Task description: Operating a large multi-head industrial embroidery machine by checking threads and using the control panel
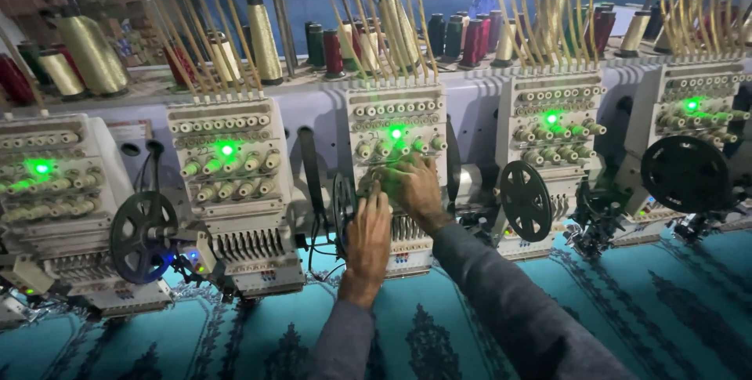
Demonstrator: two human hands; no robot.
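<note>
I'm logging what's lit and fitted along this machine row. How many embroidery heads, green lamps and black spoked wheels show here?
Embroidery heads: 5, with the left hand and right hand on the middle embroidery head
Green lamps: 5, one per head, such as the middle green lamp
Black spoked wheels: 4, such as the black spoked wheel right of the hands
Total: 14

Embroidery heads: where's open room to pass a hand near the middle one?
Free: the turquoise fabric below the heads. Crowded: the middle head, where the left hand and right hand work, with a black wheel alongside.
</note>
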